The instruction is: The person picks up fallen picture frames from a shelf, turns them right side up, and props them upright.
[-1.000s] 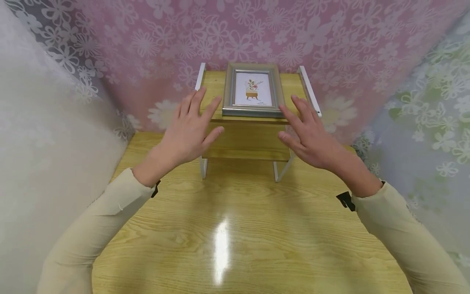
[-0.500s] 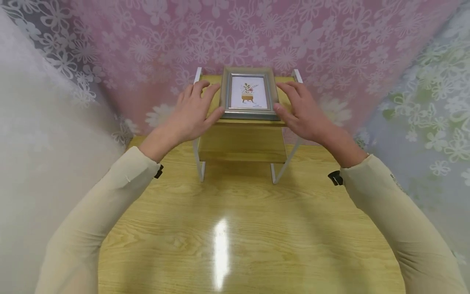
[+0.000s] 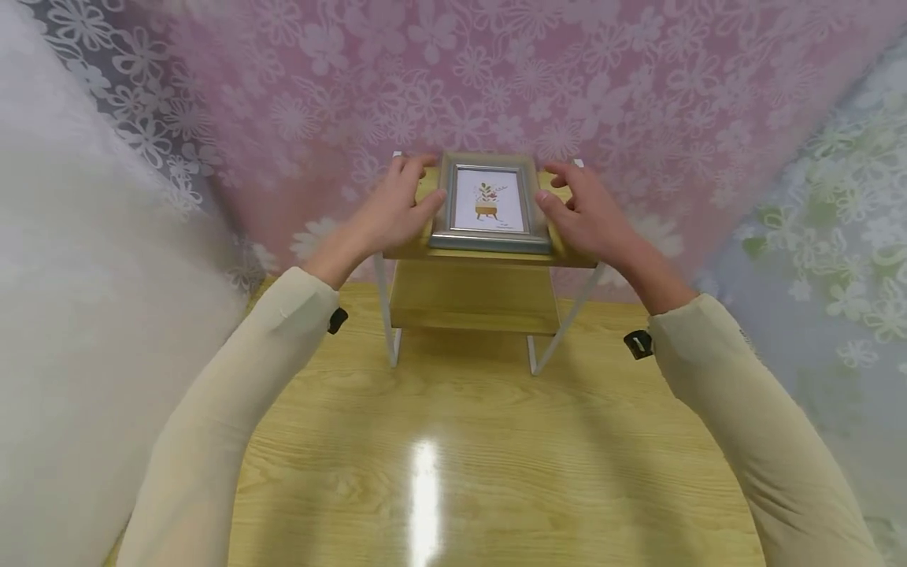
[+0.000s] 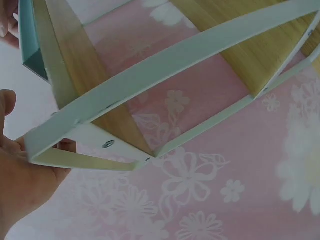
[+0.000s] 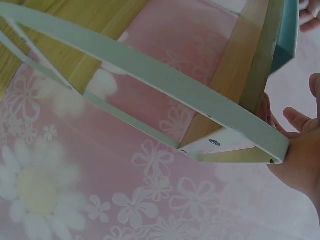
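A picture frame (image 3: 442, 236) with a silver-grey border and a print of a potted plant lies face up on the top board of a small two-tier shelf (image 3: 460, 256). My left hand (image 3: 390, 206) is at its left side, thumb tip right at the border and fingers bent beyond it. At the right side is my right hand (image 3: 591, 216), thumb near the border and fingers curved over the board. Both wrist views show the hands beside the white metal side bars (image 4: 150, 75) of the shelf, partly hidden by them. The frame's edge (image 5: 285, 45) shows teal in the right wrist view.
The shelf stands on a wood-grain table (image 3: 496, 441), against a pink flowered backdrop (image 3: 496, 79). A pale curtain (image 3: 106, 315) hangs on the left and a flowered one (image 3: 836, 276) on the right. White legs (image 3: 386, 315) reach the table.
Both hands have moved in toward the picture frame's sides, their fingers more bent than before. The frame still lies on the shelf; the head view has shifted slightly.
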Tool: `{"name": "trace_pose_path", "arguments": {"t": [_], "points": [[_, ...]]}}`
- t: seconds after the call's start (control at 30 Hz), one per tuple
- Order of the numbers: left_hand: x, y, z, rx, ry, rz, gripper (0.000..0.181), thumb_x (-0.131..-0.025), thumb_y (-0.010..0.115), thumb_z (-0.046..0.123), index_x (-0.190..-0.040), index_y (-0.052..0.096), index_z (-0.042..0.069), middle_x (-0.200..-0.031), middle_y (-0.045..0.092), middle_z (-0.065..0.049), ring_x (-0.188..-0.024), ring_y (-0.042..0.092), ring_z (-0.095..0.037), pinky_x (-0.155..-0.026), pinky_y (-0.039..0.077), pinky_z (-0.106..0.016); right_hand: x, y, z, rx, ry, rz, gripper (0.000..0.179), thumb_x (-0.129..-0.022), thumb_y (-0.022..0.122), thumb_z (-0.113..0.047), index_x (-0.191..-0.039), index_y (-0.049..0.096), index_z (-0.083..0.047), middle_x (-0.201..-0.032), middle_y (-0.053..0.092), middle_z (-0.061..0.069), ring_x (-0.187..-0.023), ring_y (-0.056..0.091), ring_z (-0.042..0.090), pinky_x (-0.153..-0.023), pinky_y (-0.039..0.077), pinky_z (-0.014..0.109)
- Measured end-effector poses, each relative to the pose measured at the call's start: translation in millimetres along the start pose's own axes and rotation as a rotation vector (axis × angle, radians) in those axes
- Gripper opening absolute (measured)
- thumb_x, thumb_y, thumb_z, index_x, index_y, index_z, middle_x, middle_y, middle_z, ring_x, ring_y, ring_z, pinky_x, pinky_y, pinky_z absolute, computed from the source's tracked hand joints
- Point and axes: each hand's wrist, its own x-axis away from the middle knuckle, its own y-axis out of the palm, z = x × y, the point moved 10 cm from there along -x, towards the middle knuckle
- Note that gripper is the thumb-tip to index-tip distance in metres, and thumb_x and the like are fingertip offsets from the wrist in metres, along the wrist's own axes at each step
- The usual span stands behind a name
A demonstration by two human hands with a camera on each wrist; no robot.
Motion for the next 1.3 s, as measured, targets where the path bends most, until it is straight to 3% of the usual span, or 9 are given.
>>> {"name": "trace_pose_path", "arguments": {"t": [0.2,0.3,0.4,0.53,0.63,0.73,1.0,1.13,1.3], "points": [[-9.7,-1.1,-9.3,0.135,-0.040,0.047,0.052,-0.104,0.046,0.034,-0.149,0.036,0.011,-0.142,0.040,-0.016,-0.112,0.048,-0.027,-0.099,0.042,-0.040,-8.2,-3.8,7.6,-0.047,0.026,0.043,0.056,-0.104,0.043,-0.039,-0.151,0.038,-0.008,-0.141,0.043,0.022,-0.098,0.051,0.034,-0.084,0.043,0.044],[-11.1,-1.3,-8.3,0.150,-0.025,0.070,0.048,-0.104,0.048,0.030,-0.146,0.039,0.009,-0.140,0.042,-0.016,-0.102,0.049,-0.025,-0.093,0.043,-0.037,-9.6,-4.4,9.1,-0.040,0.014,0.073,0.052,-0.104,0.044,-0.036,-0.147,0.043,-0.008,-0.138,0.047,0.020,-0.094,0.054,0.033,-0.081,0.044,0.040],[-9.8,0.5,-7.2,0.103,-0.008,0.081,0.048,-0.103,0.049,0.027,-0.145,0.040,0.007,-0.140,0.043,-0.017,-0.096,0.052,-0.025,-0.091,0.045,-0.038,-10.6,-4.9,10.1,-0.039,-0.005,0.096,0.049,-0.104,0.047,-0.033,-0.144,0.047,-0.006,-0.136,0.051,0.019,-0.088,0.056,0.032,-0.078,0.045,0.038],[-6.7,7.5,-7.9,0.010,-0.003,0.053,0.050,-0.101,0.048,0.030,-0.145,0.040,0.007,-0.143,0.040,-0.017,-0.112,0.054,-0.029,-0.099,0.045,-0.042,-8.2,-4.5,16.2,-0.086,0.038,0.096,0.049,-0.104,0.048,-0.034,-0.143,0.047,-0.004,-0.132,0.054,0.017,-0.080,0.056,0.028,-0.073,0.048,0.032],[-5.2,12.1,-6.8,-0.042,0.007,0.029,0.051,-0.101,0.046,0.032,-0.145,0.040,0.008,-0.145,0.040,-0.015,-0.127,0.048,-0.030,-0.106,0.042,-0.044,-4.2,-4.9,22.1,-0.132,0.094,0.097,0.049,-0.103,0.050,-0.034,-0.143,0.047,-0.004,-0.126,0.056,0.015,-0.075,0.056,0.026,-0.069,0.049,0.027],[-4.7,13.9,-5.3,-0.063,0.012,0.022,0.050,-0.101,0.046,0.032,-0.144,0.042,0.007,-0.146,0.041,-0.014,-0.131,0.046,-0.029,-0.107,0.041,-0.045,-1.8,-5.3,25.2,-0.151,0.130,0.097,0.048,-0.102,0.054,-0.032,-0.142,0.049,-0.005,-0.124,0.058,0.015,-0.077,0.057,0.026,-0.068,0.050,0.025],[-3.6,10.3,-6.8,-0.023,-0.017,0.059,0.041,-0.098,0.051,0.030,-0.135,0.054,0.011,-0.137,0.058,-0.012,-0.127,0.054,-0.027,-0.105,0.043,-0.044,-1.5,-2.5,23.8,-0.062,0.167,0.081,0.049,-0.099,0.058,-0.030,-0.139,0.051,-0.004,-0.130,0.061,0.018,-0.108,0.055,0.035,-0.094,0.047,0.046],[-3.0,13.5,-7.1,-0.019,-0.021,0.035,0.039,-0.099,0.051,0.032,-0.132,0.056,0.012,-0.132,0.063,-0.011,-0.115,0.062,-0.026,-0.101,0.046,-0.042,-0.6,-0.5,25.2,-0.060,0.191,0.058,0.050,-0.098,0.058,-0.030,-0.141,0.051,-0.004,-0.132,0.060,0.019,-0.112,0.057,0.037,-0.096,0.049,0.049],[-0.6,15.1,-6.7,0.011,-0.003,0.006,0.041,-0.098,0.054,0.032,-0.134,0.056,0.012,-0.133,0.063,-0.010,-0.080,0.063,-0.024,-0.089,0.049,-0.041,-1.4,-1.2,25.4,-0.068,0.191,0.050,0.050,-0.097,0.060,-0.028,-0.141,0.052,-0.005,-0.131,0.062,0.021,-0.113,0.060,0.036,-0.095,0.050,0.049]]}}
